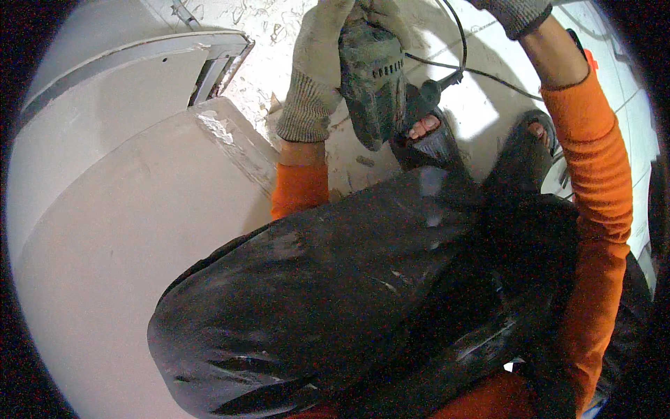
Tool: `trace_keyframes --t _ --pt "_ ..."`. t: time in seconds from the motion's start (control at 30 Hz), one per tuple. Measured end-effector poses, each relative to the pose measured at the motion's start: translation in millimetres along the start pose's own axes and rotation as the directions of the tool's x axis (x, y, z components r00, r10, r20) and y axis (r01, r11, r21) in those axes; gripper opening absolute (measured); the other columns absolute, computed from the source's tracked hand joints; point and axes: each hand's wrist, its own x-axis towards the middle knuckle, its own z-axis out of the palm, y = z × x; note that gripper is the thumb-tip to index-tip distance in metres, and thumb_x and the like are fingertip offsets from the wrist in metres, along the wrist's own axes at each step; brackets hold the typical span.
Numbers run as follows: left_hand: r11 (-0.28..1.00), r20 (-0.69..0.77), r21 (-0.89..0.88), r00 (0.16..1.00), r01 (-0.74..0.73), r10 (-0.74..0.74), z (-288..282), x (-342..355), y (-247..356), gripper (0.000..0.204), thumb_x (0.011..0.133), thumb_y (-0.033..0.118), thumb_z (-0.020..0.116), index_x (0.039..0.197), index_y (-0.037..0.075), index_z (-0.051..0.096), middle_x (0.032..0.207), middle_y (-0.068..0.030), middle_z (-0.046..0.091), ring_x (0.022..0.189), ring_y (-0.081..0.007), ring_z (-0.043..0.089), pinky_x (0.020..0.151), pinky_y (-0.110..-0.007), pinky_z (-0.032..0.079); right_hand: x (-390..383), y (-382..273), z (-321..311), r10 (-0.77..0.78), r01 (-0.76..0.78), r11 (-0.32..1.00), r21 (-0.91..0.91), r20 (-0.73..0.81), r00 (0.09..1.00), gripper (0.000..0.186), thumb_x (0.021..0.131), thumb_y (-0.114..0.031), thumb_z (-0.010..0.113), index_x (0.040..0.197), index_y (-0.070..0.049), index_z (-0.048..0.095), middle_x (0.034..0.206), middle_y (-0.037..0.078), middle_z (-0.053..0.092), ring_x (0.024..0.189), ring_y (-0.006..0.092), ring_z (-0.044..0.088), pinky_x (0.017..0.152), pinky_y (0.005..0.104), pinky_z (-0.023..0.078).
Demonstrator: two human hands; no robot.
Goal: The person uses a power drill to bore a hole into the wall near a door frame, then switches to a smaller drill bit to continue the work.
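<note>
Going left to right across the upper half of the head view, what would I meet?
Smooth pale grey panel, grey knitted left glove cuff, dusty grey-green power tool, thin black cable, orange fabric right sleeve.

No lettering to be read here
From where I stand, I make out no word, number or sign on the power tool (372, 87) (its housing (370, 54) looks rather dusty).

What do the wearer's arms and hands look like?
Left hand and right hand: greyish gloves with ribbed knit cuffs, the right cuff darker. Left sleeve and right sleeve: orange, ending short of the gloves; the right one ringed with folds.
</note>
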Motion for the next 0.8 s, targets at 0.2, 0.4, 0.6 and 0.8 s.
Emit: trace_keyframes --t 0.2,0.4,0.6,0.8 --pt "0.999 -0.266 -0.035 0.964 -0.019 0.009 -10 -3 6 0.062 0.108 0.057 0.039 0.095 0.004 0.069 0.083 -0.0128 0.073 0.073 -0.0230 0.070 0.070 -0.035 0.058 -5 27 13 0.245 -0.240 0.965 -0.108 0.044 0.968 0.071 0.092 -0.047 0.072 0.139 0.004 0.058 0.088 0.005 0.066 0.083 0.0158 0.063 0.075 0.0308 0.052" --pt "0.975 -0.393 -0.167 0.917 -0.146 0.070 -33 2 -9 0.059 0.106 0.057 0.042 0.092 0.005 0.068 0.082 -0.0127 0.073 0.072 -0.0253 0.070 0.069 -0.039 0.061 -85 84 43 0.310 -0.394 0.903 0.172 0.375 0.874 0.087 0.091 -0.052 0.076 0.153 -0.002 0.044 0.131 0.016 0.064 0.120 0.0217 0.060 0.103 0.0360 0.050" --pt "0.924 -0.651 -0.199 0.749 -0.328 0.125 -31 -1 -20 0.059 0.104 0.063 0.045 0.092 0.007 0.061 0.076 -0.0090 0.067 0.064 -0.0245 0.067 0.063 -0.039 0.059 -94 90 46 0.228 -0.336 0.894 0.295 0.345 0.910 0.084 0.091 -0.043 0.077 0.152 0.004 0.043 0.136 0.018 0.062 0.123 0.0242 0.060 0.107 0.0352 0.047" --pt "0.888 -0.712 -0.256 0.696 -0.381 0.093 -61 -10 -25 0.061 0.105 0.064 0.037 0.101 0.008 0.060 0.087 -0.0092 0.068 0.076 -0.0256 0.067 0.074 -0.042 0.058 -78 70 48 0.254 -0.319 0.937 0.144 0.347 0.903 0.110 0.077 -0.076 0.074 0.153 -0.004 0.045 0.139 0.015 0.060 0.123 0.0240 0.062 0.104 0.0355 0.050"
